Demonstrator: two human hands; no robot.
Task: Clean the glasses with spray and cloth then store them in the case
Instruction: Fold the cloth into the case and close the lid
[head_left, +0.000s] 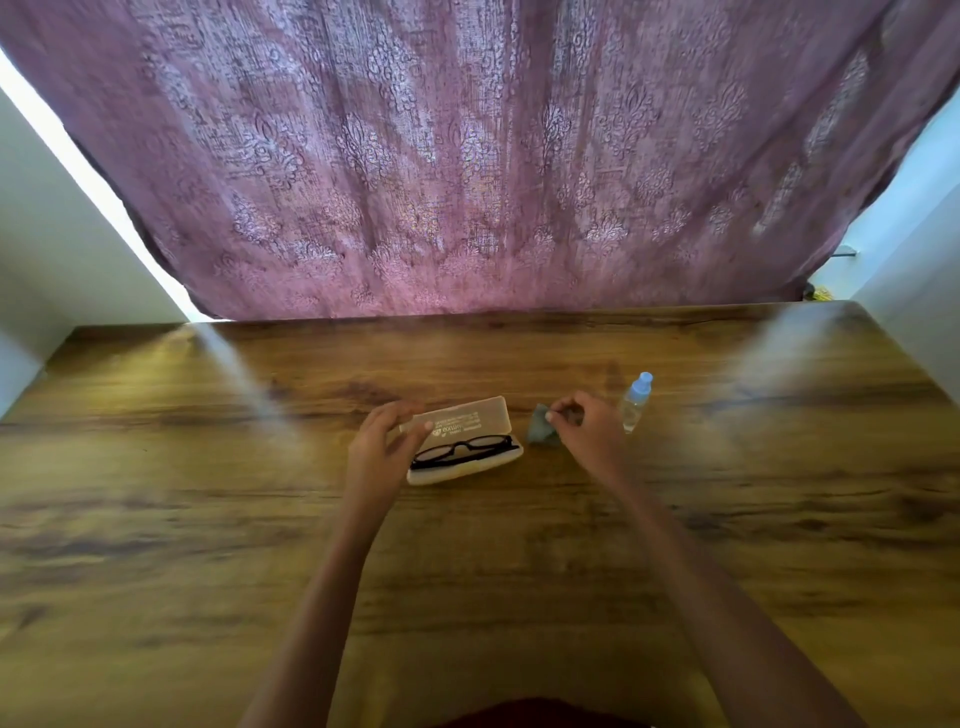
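My left hand (382, 447) grips the open beige glasses case (483, 413) by its lid; my right hand (589, 428) pinches the grey cloth (540, 434).

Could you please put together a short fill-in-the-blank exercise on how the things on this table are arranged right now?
1. The black-framed glasses lie inside the beige hard case, whose lid is ____.
2. The small grey cloth is pinched by the person's ____ hand.
3. The clear spray bottle with the ____ cap stands on the brown wooden table, to the right of the cloth.

Missing words: open; right; blue.
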